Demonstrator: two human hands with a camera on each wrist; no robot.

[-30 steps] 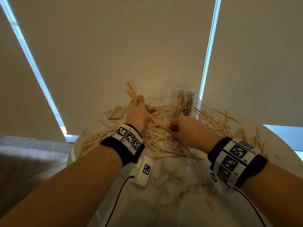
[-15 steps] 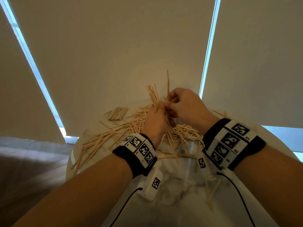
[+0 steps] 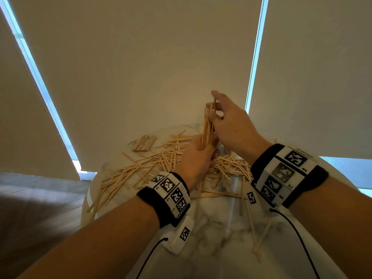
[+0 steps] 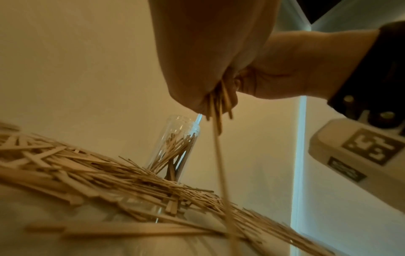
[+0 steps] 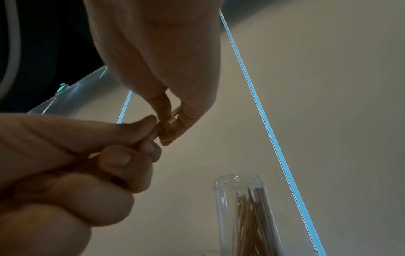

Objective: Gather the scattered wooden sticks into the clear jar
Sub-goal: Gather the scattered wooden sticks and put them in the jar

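Note:
Thin wooden sticks (image 3: 153,168) lie scattered in a heap across the round white marble table (image 3: 213,238). My left hand (image 3: 198,158) grips a bundle of sticks (image 3: 208,121) upright above the heap; their lower ends hang below the fist (image 4: 217,107). My right hand (image 3: 231,125) pinches the upper part of that bundle between thumb and fingers (image 5: 173,117). The clear jar (image 4: 175,147), open-topped and partly filled with sticks, stands upright behind the heap. It also shows below my hands in the right wrist view (image 5: 243,213). In the head view my hands hide it.
A flat pack of sticks (image 3: 145,142) lies at the table's far left. A few loose sticks (image 3: 261,238) lie near the front right. Beige roller blinds (image 3: 141,67) hang close behind the table, and the floor drops away at the left edge.
Both hands have lifted off the heap and come together. The right hand brought its sticks to the left hand's bundle, which now stands upright and higher, covering the jar in the head view.

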